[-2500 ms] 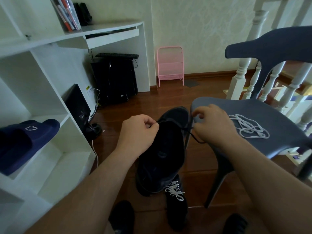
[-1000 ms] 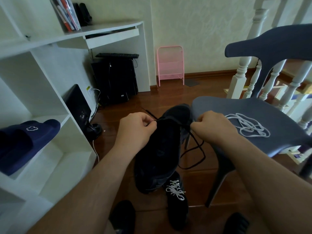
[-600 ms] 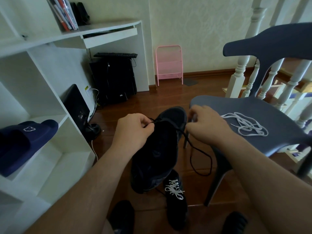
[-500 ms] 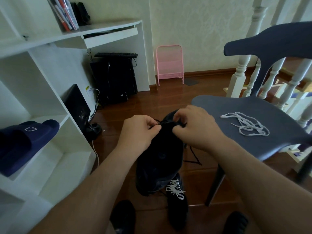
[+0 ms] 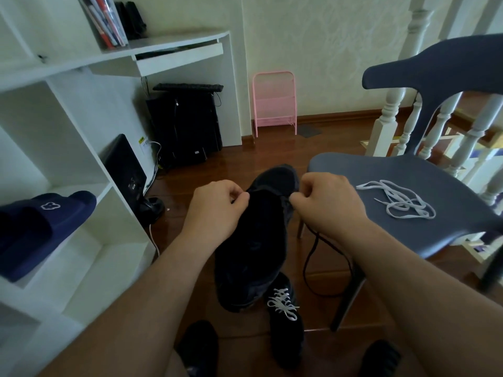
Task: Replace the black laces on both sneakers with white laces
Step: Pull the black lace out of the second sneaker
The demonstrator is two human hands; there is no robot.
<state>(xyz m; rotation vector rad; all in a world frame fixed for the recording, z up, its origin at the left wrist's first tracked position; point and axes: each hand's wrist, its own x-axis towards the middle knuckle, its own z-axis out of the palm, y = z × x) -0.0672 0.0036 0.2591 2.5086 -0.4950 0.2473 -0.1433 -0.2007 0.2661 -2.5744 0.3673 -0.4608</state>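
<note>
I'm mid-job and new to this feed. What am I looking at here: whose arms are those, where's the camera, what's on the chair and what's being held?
No machine here: the arms belong to a person, filmed by one wide camera on their head, looking down. The left hand and right hand hold a black sneaker up and pinch its black lace, which hangs in a loop below. A loose white lace lies on the grey chair. On the floor stands the other sneaker, wearing white laces.

Black sneaker (image 5: 253, 240), seemingly black lace (image 5: 313, 257), white laces (image 5: 400, 202).
</note>
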